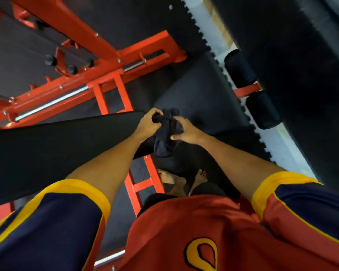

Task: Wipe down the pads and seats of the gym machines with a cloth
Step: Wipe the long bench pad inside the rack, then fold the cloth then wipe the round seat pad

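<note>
At centre frame the cloth [164,145] is gripped by curled fingers [154,112] of left hand [148,124] and right hand [186,131], beside the pad [57,145]; no wiping is shown, so most work is judged left.

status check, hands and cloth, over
Left hand and right hand both grip the dark cloth. Cloth bunched at the black pad end. Nothing blocking the pad.

Black interlocking rubber mats [200,90] cover a pale floor [286,151]
</note>
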